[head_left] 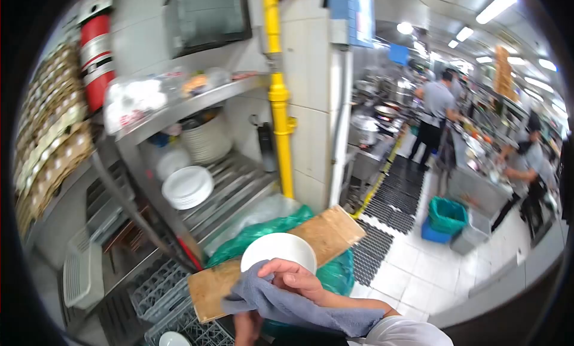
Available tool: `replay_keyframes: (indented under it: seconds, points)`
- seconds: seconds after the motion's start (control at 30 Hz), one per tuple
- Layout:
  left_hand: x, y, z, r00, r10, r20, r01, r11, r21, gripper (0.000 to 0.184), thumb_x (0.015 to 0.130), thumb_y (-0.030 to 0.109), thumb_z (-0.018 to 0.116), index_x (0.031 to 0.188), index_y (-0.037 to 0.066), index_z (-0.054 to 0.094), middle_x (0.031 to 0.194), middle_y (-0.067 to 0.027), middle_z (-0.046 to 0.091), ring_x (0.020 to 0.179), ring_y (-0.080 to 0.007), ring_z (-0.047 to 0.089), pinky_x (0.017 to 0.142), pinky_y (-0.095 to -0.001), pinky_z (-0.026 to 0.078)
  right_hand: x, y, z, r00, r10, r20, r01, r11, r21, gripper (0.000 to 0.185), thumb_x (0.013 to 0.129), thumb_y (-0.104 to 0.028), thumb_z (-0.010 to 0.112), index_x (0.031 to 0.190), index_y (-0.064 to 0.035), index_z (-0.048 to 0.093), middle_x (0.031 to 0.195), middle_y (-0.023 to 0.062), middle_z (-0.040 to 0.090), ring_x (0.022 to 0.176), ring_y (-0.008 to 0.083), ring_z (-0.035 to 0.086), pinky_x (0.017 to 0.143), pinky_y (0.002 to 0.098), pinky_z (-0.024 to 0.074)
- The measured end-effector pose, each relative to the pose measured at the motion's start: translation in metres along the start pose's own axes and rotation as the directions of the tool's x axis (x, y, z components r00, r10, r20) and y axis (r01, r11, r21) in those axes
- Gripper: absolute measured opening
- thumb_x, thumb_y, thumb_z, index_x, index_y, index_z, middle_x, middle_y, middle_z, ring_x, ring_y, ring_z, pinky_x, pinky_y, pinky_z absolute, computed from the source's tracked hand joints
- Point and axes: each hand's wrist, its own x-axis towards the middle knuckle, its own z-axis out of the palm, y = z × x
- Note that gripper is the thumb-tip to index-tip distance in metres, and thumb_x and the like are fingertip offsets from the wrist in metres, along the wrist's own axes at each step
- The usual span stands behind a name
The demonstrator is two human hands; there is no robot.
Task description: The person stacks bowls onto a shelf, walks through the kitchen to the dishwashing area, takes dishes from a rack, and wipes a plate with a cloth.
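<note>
A grey-blue cloth [299, 304] drapes over the right forearm and bunches up in front of a white round dish [278, 250]. My right hand [293, 278] is at the cloth's upper edge, its fingers curled over the fabric. Below the cloth's left end, my left hand [246, 327] is partly visible; its fingers are hidden. The white dish rests on a wooden board [329, 231] that lies slanted over green plastic [263, 229].
A metal rack at left bears stacked white plates [188, 187]. Egg trays [54, 119] stand far left, grey crates [158, 289] below. A yellow pipe [278, 95] runs up the wall. Several people work at right, near a green-lined bin [447, 216].
</note>
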Motion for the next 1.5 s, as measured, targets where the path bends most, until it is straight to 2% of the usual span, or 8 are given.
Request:
replay_keyframes:
  seconds: [0.07, 0.13, 0.37, 0.57, 0.87, 1.1, 1.3, 1.5]
  points:
    - [-0.007, 0.016, 0.017, 0.997, -0.021, 0.078, 0.034, 0.986, -0.163, 0.05, 0.092, 0.032, 0.05, 0.133, 0.004, 0.041, 0.132, -0.014, 0.048, 0.119, -0.0322, 0.048, 0.095, -0.0452, 0.043, -0.019, -0.011, -0.002, 1.0, 0.003, 0.02, -0.005, 0.996, 0.092, 0.046, 0.09, -0.024, 0.057, 0.127, 0.0006, 0.045, 0.113, 0.0147, 0.058, 0.101, 0.0207, 0.059, 0.09, 0.0304, 0.0462]
    - [-0.025, 0.045, 0.073, 0.953, 0.274, 0.133, -0.235, 0.94, -0.247, 0.052, 0.093, 0.042, 0.043, 0.13, 0.006, 0.044, 0.129, -0.0129, 0.05, 0.118, -0.0304, 0.049, 0.097, -0.0449, 0.039, -0.032, -0.008, -0.002, 0.997, -0.009, -0.075, 0.012, 0.999, 0.038, 0.047, 0.09, -0.024, 0.058, 0.128, 0.0004, 0.044, 0.113, 0.0137, 0.058, 0.101, 0.0193, 0.059, 0.09, 0.0297, 0.0462]
    - [-0.009, 0.0, 0.092, 0.92, -0.006, 0.392, -0.17, 0.894, 0.414, 0.053, 0.093, 0.041, 0.04, 0.131, 0.005, 0.043, 0.13, -0.0136, 0.049, 0.119, -0.0313, 0.048, 0.099, -0.0456, 0.037, -0.065, 0.02, -0.05, 0.966, 0.09, -0.243, -0.117, 0.988, -0.101, 0.045, 0.091, -0.023, 0.056, 0.127, 0.002, 0.045, 0.117, 0.014, 0.057, 0.108, 0.0194, 0.057, 0.093, 0.0324, 0.044]
    - [-0.011, 0.016, 0.09, 0.946, 0.028, 0.324, -0.132, 0.944, 0.303, 0.053, 0.093, 0.041, 0.039, 0.131, 0.004, 0.043, 0.131, -0.0143, 0.048, 0.12, -0.032, 0.047, 0.101, -0.0461, 0.036, -0.086, 0.006, -0.069, 0.993, 0.012, -0.118, -0.01, 1.0, 0.021, 0.042, 0.091, -0.025, 0.056, 0.123, 0.001, 0.05, 0.116, 0.0133, 0.058, 0.108, 0.0185, 0.056, 0.095, 0.0315, 0.0418]
    - [-0.03, 0.048, 0.064, 0.963, 0.133, 0.233, -0.149, 0.987, 0.053, 0.054, 0.093, 0.041, 0.036, 0.132, 0.003, 0.042, 0.133, -0.0153, 0.047, 0.122, -0.0331, 0.045, 0.103, -0.0469, 0.033, -0.098, 0.022, -0.085, 0.913, 0.34, -0.227, -0.403, 0.658, -0.636, 0.072, 0.089, -0.061, 0.045, 0.12, 0.0024, 0.052, 0.113, 0.0043, 0.054, 0.104, 0.0129, 0.048, 0.092, 0.0279, 0.0386]
    - [-0.039, 0.061, 0.047, 0.962, 0.172, 0.213, -0.178, 0.984, 0.008, 0.055, 0.094, 0.041, 0.034, 0.132, 0.002, 0.042, 0.134, -0.0161, 0.046, 0.123, -0.034, 0.044, 0.105, -0.0476, 0.031, -0.069, 0.013, -0.061, 0.885, 0.366, -0.29, -0.463, 0.612, -0.641, 0.054, 0.093, -0.046, 0.05, 0.114, 0.0027, 0.059, 0.107, 0.001, 0.059, 0.099, 0.009, 0.051, 0.087, 0.0263, 0.0426]
    - [-0.045, 0.071, 0.031, 0.955, 0.216, 0.202, -0.199, 0.975, -0.102, 0.055, 0.094, 0.041, 0.032, 0.132, 0.002, 0.041, 0.136, -0.0168, 0.045, 0.124, -0.0348, 0.043, 0.107, -0.0481, 0.029, -0.057, -0.008, -0.046, 0.94, 0.045, -0.339, -0.228, 0.821, -0.523, 0.028, 0.095, -0.021, 0.054, 0.112, 0.0006, 0.061, 0.107, 0.0014, 0.062, 0.099, 0.0102, 0.055, 0.089, 0.0275, 0.0432]
    - [-0.034, 0.097, 0.044, 0.944, 0.308, 0.118, -0.237, 0.882, -0.408, 0.054, 0.095, 0.041, 0.03, 0.13, 0.002, 0.045, 0.134, -0.0171, 0.047, 0.124, -0.0345, 0.043, 0.107, -0.0497, 0.029, -0.052, -0.029, -0.048, 0.818, -0.203, -0.538, -0.126, 0.85, -0.511, 0.036, 0.089, -0.018, 0.06, 0.12, 0.0, 0.053, 0.112, 0.0074, 0.06, 0.101, 0.0187, 0.058, 0.091, 0.0346, 0.0448]
